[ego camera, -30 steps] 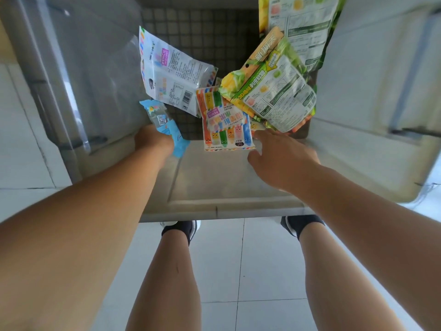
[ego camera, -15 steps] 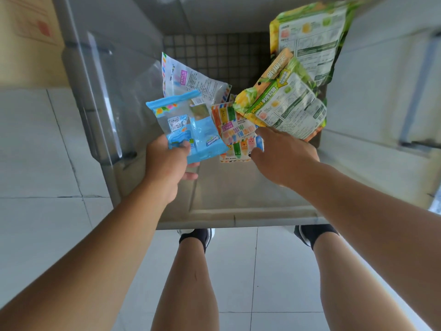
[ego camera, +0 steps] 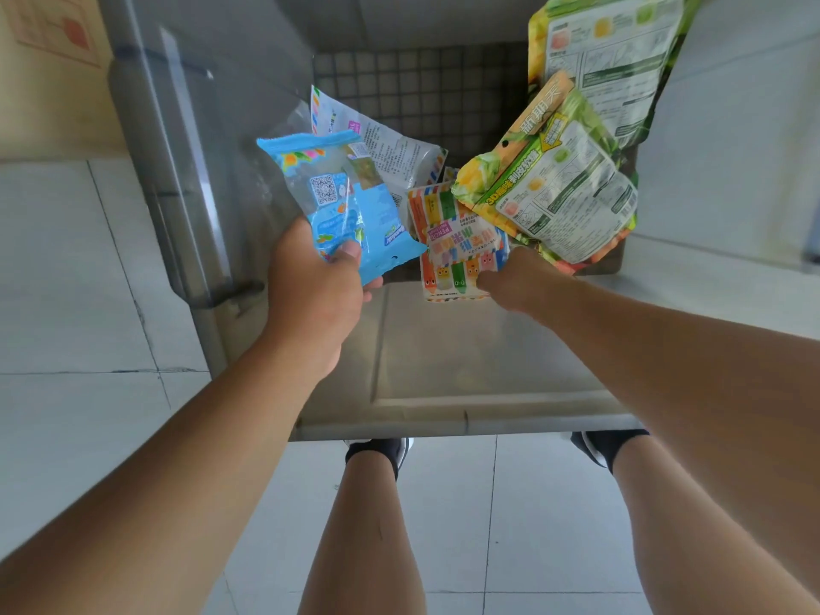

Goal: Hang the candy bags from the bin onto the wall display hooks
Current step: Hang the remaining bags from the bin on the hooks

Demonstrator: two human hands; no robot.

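My left hand (ego camera: 317,295) grips a blue candy bag (ego camera: 344,201) by its lower end and holds it above the left side of the grey bin (ego camera: 466,415). My right hand (ego camera: 521,281) pinches the lower right corner of a striped pencil-print candy bag (ego camera: 452,246) lying inside the bin. A green and yellow bag (ego camera: 554,184) leans over that striped bag. Another large green bag (ego camera: 608,59) stands against the bin's far right wall. A white bag (ego camera: 386,148) lies behind the blue one. No display hooks are in view.
The bin has a grid floor (ego camera: 421,91) and tall translucent walls, the left one (ego camera: 199,170) close to my left hand. White floor tiles (ego camera: 80,281) surround it. A cardboard box (ego camera: 49,73) stands at the upper left. My legs and shoes are below the bin's near edge.
My left hand has lifted the blue bag up out of the bin's left corner. My right hand has slid forward and taken hold of the striped bag's corner.
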